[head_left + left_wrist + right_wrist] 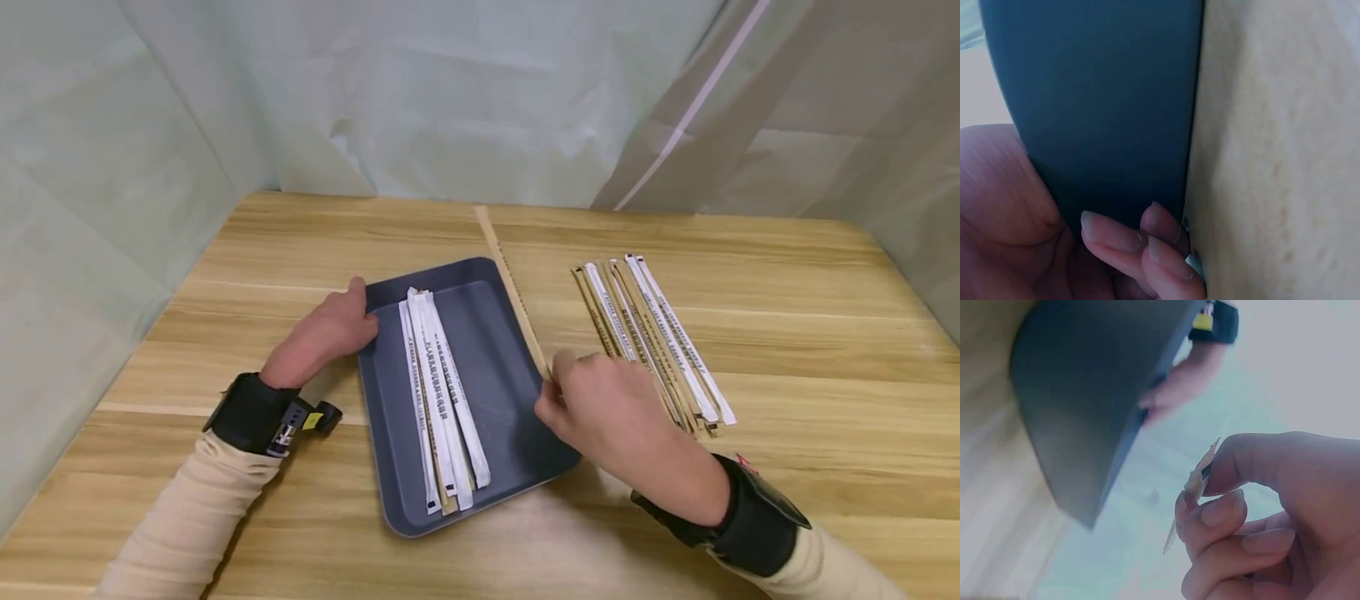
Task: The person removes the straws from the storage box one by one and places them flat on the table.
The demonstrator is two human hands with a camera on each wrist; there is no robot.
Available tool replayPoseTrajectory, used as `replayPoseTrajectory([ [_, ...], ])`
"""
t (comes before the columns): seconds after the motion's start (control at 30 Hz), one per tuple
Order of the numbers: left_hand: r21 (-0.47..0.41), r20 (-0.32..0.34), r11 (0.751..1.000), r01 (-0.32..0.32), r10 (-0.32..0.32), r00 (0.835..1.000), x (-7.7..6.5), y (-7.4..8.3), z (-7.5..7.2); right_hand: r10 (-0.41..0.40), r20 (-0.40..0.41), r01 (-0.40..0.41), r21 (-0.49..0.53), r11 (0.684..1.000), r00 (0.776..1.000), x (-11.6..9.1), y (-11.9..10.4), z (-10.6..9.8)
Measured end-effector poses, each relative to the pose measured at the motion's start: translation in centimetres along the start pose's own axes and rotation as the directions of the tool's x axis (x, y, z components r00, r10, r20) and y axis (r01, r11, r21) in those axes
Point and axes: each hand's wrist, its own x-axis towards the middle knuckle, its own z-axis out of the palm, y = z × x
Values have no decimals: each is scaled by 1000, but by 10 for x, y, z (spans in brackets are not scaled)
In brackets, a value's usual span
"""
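One packet (513,287) in right grip (611,404)

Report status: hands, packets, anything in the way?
Left hand grips tray. Right hand pinches tan packet. Other packets in tray and on table. No obstruction seen.

From far away, I see a tray (498,417) that looks like smooth, dull plastic. The thin packets (435,367) lying in it look like paper, and so does the long tan packet (511,285). The table (810,350) looks like smooth wood with a soft shine. The sheet (465,108) behind is wrinkly cloth or plastic; I can't tell which. The sleeve (180,517) looks like soft cloth.
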Motion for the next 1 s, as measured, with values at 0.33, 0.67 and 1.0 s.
replayPoseTrajectory([
  [0.33, 15, -11, 999, -29, 29, 1000, -1, -3, -3, 98, -43, -99, -28, 995, 994, -9, 30, -14],
  [0.67, 33, -9, 999, -10, 10, 1000, -3, -6, -5, 114, -41, -116, -48, 992, 993, -15, 37, -16],
  [1.0, -7, -5, 1000, -13, 13, 1000, -10, -12, -7, 128, 15, -127, -62, 990, 992, -25, 50, -15],
])
